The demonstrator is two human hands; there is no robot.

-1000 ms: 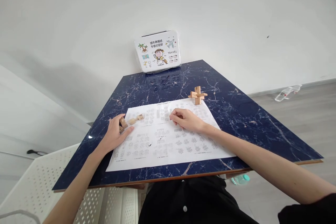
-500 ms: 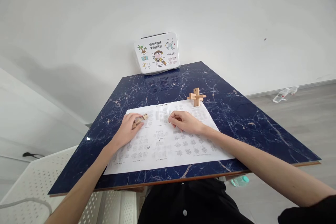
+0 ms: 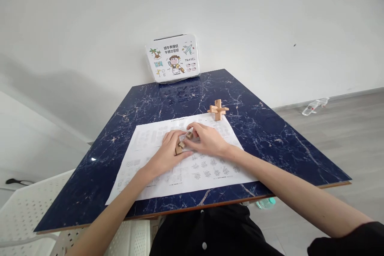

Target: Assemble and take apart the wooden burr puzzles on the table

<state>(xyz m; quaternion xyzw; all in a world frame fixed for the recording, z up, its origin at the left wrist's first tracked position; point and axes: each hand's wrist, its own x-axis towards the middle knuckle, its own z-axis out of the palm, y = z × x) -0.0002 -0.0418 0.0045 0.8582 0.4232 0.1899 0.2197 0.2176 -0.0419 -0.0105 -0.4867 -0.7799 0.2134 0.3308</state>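
My left hand (image 3: 166,153) is curled around small light-wood puzzle pieces (image 3: 179,149) over the middle of the printed sheet (image 3: 127,172). Against it, my right hand (image 3: 210,141) has its thumb and fingers closed on the end of a wooden puzzle piece (image 3: 189,135) that bears a dark mark. Fingers partly hide the pieces, so I cannot tell how they fit together. Beyond my right hand, at the sheet's far right corner, stands an assembled wooden cross-shaped puzzle (image 3: 218,113) with a black mark on its top end.
A white case with cartoon prints (image 3: 172,59) leans against the wall at the back of the blue marbled table (image 3: 270,148). White perforated plastic furniture (image 3: 33,204) is at the left. Plastic bottles (image 3: 313,107) lie on the floor at the right.
My left hand has carried the wooden pieces right, to the middle of the sheet. My right hand has met it there and closed on the marked piece. The view has shifted slightly.
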